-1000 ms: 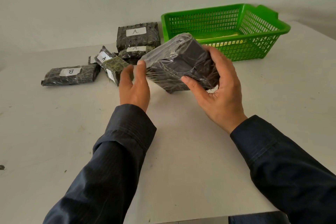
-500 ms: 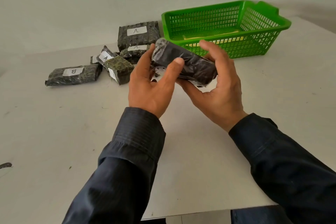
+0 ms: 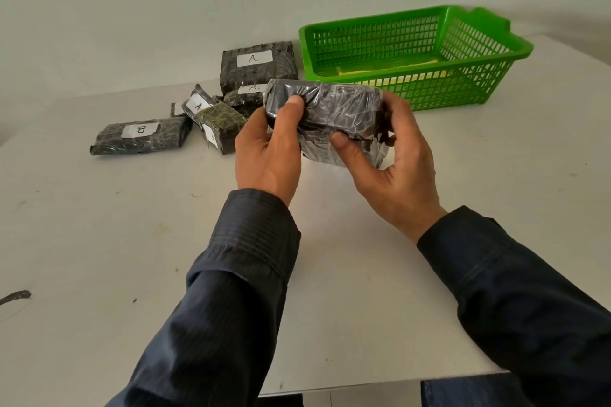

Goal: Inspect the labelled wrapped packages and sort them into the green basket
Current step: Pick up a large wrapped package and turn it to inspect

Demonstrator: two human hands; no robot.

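Far left on the white table point(image 3: 363, 274): a long dark film-wrapped package labelled B point(image 3: 140, 135), lying flat, unsorted. Next, a huddle of small dark wrapped packages point(image 3: 220, 129), one showing an A. Then two larger dark wrapped blocks labelled A point(image 3: 258, 64), stacked, just beside the basket.

My left hand point(image 3: 267, 155) and right hand point(image 3: 396, 168) both clamp a shiny dark film-wrapped package point(image 3: 330, 109), thumbs on top. It is held off the table near the basket's front wall, and no label faces me.

Green plastic lattice basket point(image 3: 456, 89), far right: something flat and yellow on its floor, no wrapped package visible inside.

Judgement: I am inspecting this one, sorting has barely begun, and nearly everything is left.
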